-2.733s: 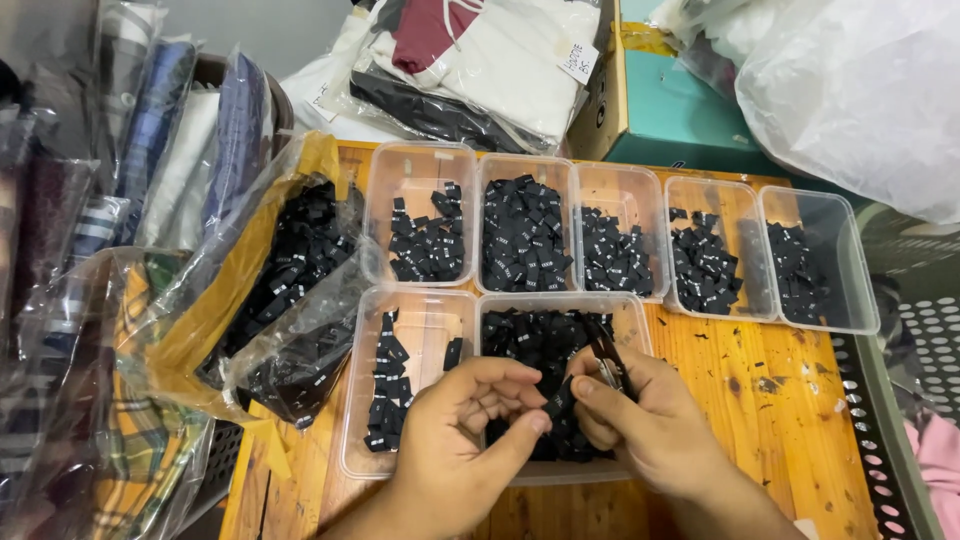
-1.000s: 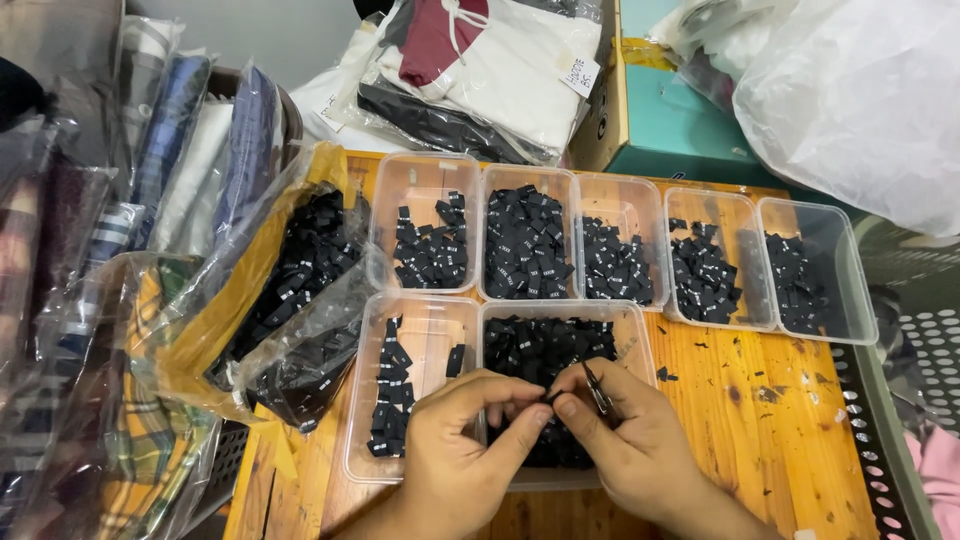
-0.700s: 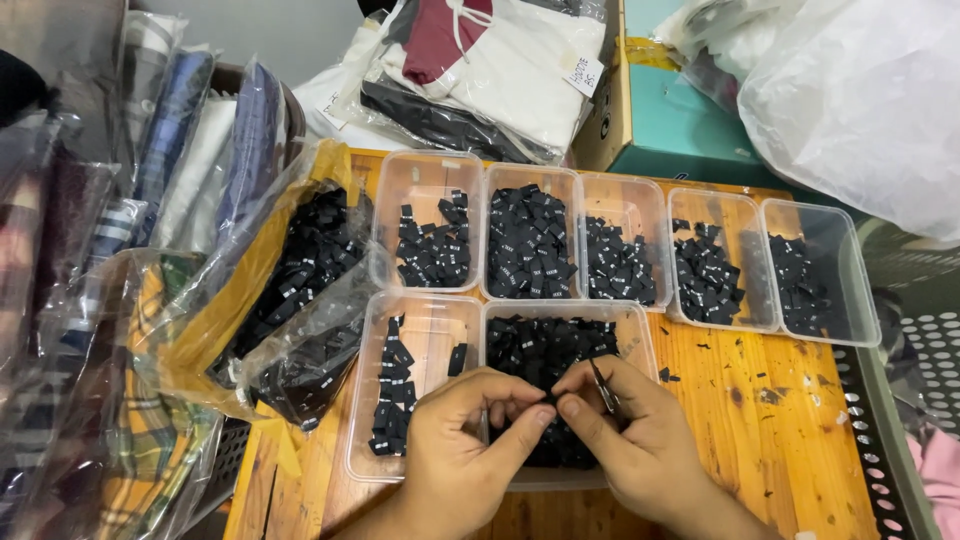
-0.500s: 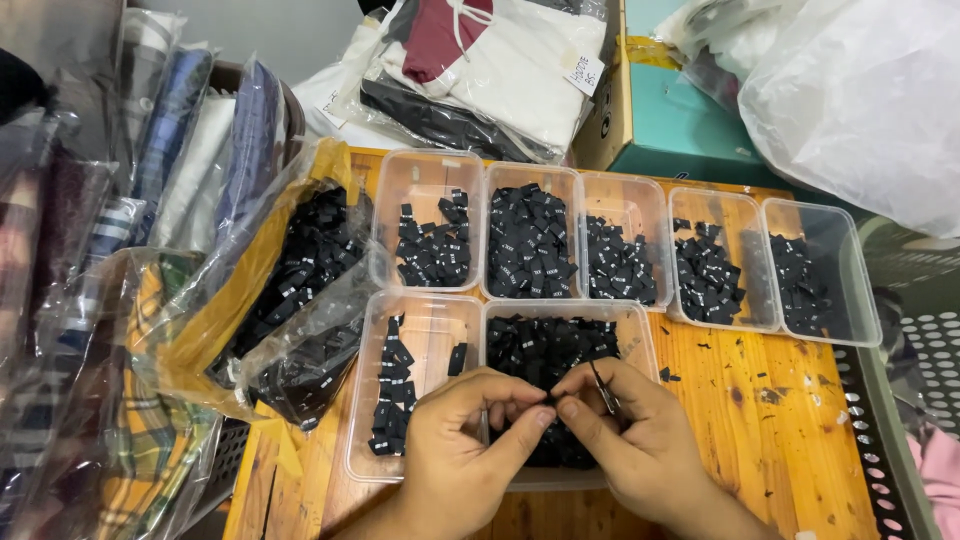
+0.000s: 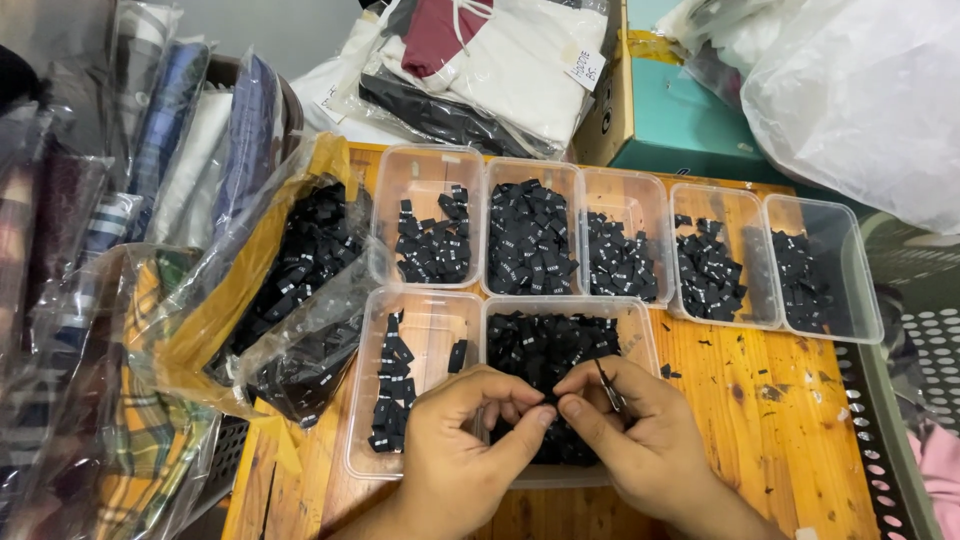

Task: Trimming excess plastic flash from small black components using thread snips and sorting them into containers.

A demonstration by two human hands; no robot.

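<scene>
**Both hands pinch together over the near tub of black labels**

A wooden table (image 5: 780, 430) fills the scene, and on its far edge runs a row of five clear plastic tubs (image 5: 620, 240), each part-filled with small black woven labels. On the left a clear bag with yellow backing (image 5: 290, 280) spills over with more of the same black labels, and further left stand bagged garments (image 5: 130, 200). At the far side lie folded clothes in plastic (image 5: 500, 60) beside a teal box (image 5: 680, 120), with a big white bag (image 5: 860, 90) on the right.

Nearer, two tubs sit side by side: the left near tub (image 5: 415, 390) holds a short column of labels, the right near tub (image 5: 570, 380) is heaped with them. Right over that heap, the left hand (image 5: 465, 450) has thumb and forefinger closed narrow, tips meeting the right hand's. The right hand (image 5: 640, 430) pinches too, forefinger and thumb pressed onto a small black label (image 5: 550, 400) between the two hands, with thin dark tweezers (image 5: 610, 385) tucked along its fingers.
</scene>
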